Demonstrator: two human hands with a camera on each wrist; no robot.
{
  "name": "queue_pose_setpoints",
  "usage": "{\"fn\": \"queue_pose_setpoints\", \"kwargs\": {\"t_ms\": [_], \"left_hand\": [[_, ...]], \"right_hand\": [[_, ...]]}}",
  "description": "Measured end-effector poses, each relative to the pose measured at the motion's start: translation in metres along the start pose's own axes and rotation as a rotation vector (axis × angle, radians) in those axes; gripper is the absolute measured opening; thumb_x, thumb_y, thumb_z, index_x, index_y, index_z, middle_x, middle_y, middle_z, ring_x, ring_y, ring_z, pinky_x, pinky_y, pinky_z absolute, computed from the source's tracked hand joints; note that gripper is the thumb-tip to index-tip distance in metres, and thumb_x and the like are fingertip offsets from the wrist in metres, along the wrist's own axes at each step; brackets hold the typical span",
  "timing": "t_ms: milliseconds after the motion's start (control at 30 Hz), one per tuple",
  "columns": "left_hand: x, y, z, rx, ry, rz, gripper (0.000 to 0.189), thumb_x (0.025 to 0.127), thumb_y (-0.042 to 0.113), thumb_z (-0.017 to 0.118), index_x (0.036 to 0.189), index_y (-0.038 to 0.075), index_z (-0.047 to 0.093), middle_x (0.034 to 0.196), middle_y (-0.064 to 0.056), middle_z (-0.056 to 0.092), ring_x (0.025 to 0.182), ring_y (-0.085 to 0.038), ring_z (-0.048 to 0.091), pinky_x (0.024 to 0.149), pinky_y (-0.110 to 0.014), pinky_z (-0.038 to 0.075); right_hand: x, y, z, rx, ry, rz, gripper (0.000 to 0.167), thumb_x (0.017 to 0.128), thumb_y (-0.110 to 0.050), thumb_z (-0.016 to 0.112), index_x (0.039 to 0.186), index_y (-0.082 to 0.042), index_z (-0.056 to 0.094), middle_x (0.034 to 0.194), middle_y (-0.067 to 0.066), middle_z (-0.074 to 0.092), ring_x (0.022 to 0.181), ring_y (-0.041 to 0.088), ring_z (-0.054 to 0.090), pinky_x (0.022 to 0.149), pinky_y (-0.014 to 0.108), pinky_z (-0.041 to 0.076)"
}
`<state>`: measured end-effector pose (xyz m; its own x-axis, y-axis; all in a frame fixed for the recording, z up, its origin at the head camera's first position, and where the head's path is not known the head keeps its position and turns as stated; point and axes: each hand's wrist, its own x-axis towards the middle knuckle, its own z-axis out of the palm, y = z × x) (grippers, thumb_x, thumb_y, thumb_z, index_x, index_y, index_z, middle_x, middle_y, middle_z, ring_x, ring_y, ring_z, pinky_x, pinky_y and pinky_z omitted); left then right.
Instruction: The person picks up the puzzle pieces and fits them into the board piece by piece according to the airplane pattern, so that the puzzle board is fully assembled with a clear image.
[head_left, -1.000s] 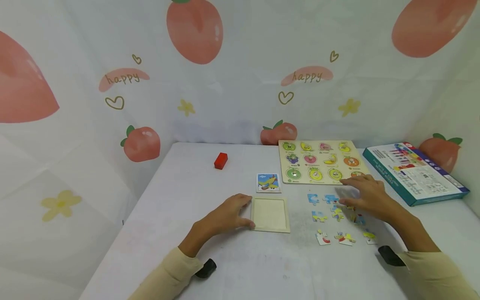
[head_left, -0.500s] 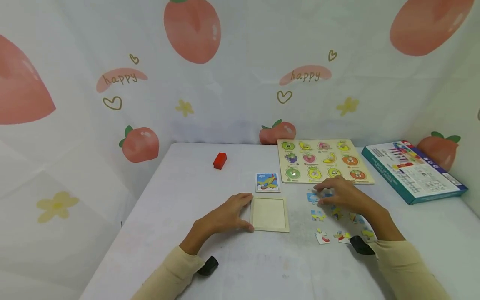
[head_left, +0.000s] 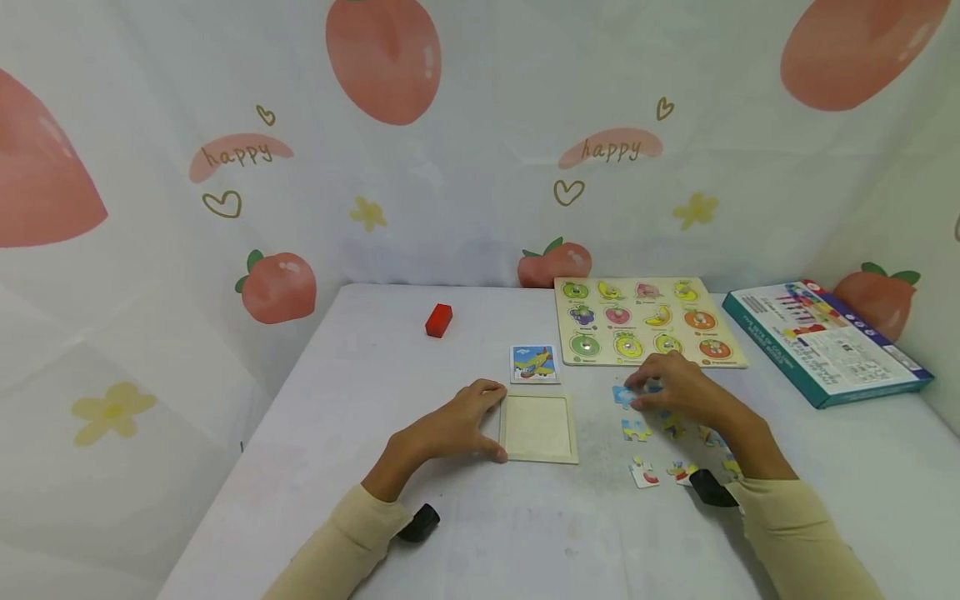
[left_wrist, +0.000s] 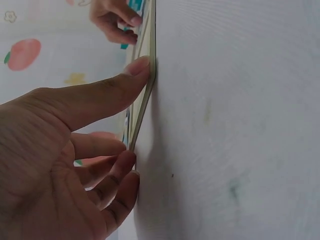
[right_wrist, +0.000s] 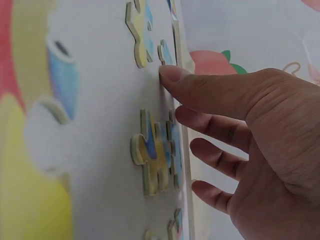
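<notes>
My left hand (head_left: 459,425) holds the left side of a square wooden puzzle tray (head_left: 574,429), thumb at its near corner and fingers at the far one. In the left wrist view the thumb (left_wrist: 137,70) presses the tray's edge. My right hand (head_left: 678,387) is over jigsaw pieces, its thumb and index finger apart at the right side of a blue puzzle piece (head_left: 620,395). The right wrist view has the thumb tip (right_wrist: 172,73) right at that piece. Other pieces, such as a blue-and-yellow one (head_left: 635,430), lie in rows, some partly hidden by the hand.
A small airplane picture card (head_left: 535,364) lies behind the tray. Farther back are a wooden fruit peg board (head_left: 611,329) and a red block (head_left: 438,320). A teal-sided box (head_left: 828,346) lies at the right. Peach-printed cloth (head_left: 450,192) hangs behind the table.
My right hand has moved left from the right-hand pieces to the blue piece at the back left of the rows. The left hand stays at the tray.
</notes>
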<state>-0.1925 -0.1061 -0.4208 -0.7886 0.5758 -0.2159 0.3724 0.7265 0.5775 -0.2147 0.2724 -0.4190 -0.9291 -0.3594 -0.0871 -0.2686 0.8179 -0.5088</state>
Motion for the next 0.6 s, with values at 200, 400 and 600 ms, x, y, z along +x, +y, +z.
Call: {"fn": "queue_pose_setpoints", "kwargs": {"t_ms": [200, 400, 600], "left_hand": [[-0.0001, -0.0003, -0.0025, 0.013, -0.019, -0.010, 0.096, 0.084, 0.034, 0.092, 0.162, 0.006, 0.042, 0.166, -0.007, 0.038, 0.154, -0.028, 0.035, 0.122, -0.048, 0.037], [0.0008, -0.0014, -0.0024, 0.014, -0.015, -0.009, 0.098, 0.084, 0.034, 0.092, 0.163, 0.006, 0.041, 0.166, -0.006, 0.038, 0.154, -0.028, 0.035, 0.122, -0.048, 0.038], [0.0001, -0.0005, -0.0031, 0.026, -0.026, -0.019, 0.097, 0.084, 0.033, 0.091, 0.163, 0.007, 0.042, 0.166, -0.007, 0.038, 0.154, -0.029, 0.035, 0.122, -0.051, 0.038]], "right_hand": [[0.0029, -0.0030, 0.0037, -0.022, 0.009, -0.003, 0.031, 0.091, -0.029, 0.084, 0.114, -0.008, 0.081, 0.116, 0.008, 0.073, 0.114, 0.033, 0.057, 0.099, 0.059, 0.043], [0.0020, -0.0071, 0.0040, -0.038, 0.015, 0.024, 0.029, 0.091, -0.029, 0.084, 0.110, -0.006, 0.082, 0.111, 0.007, 0.073, 0.109, 0.030, 0.058, 0.096, 0.054, 0.047], [0.0009, -0.0087, 0.0042, -0.045, 0.024, 0.023, 0.028, 0.091, -0.027, 0.084, 0.107, -0.005, 0.082, 0.108, 0.006, 0.074, 0.105, 0.028, 0.057, 0.094, 0.049, 0.046]]}}
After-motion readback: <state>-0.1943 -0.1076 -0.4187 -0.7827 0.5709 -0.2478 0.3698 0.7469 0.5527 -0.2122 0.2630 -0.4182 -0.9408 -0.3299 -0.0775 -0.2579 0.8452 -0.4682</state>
